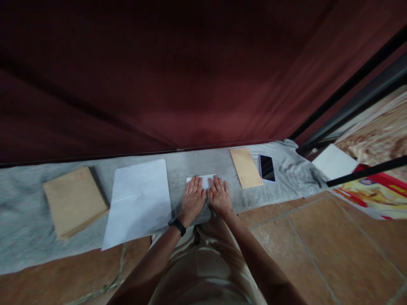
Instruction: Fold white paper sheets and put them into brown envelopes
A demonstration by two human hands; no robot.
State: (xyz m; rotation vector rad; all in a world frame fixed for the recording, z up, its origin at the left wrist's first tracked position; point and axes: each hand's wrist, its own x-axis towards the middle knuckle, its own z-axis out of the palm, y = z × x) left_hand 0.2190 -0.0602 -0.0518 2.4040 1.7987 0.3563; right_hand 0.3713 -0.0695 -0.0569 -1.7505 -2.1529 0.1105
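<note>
A small folded white paper (205, 182) lies on the grey cloth in front of me. My left hand (193, 195) rests flat on its left part, fingers stretched out and pointing away from me. On the right part lies my right hand (220, 196), also flat with fingers extended. Both hands cover much of the paper, so its near edge is hidden. Left of my hands is a stack of large white sheets (140, 199) with a crease across it. To the right lies a single brown envelope (246, 167).
A pile of brown envelopes (74, 201) sits at the far left on the grey cloth (197, 159). A phone (267, 168) lies right of the single envelope. Dark red fabric (203, 84) hangs behind. At right are a black metal frame (352, 87) and a colourful printed box (375, 195).
</note>
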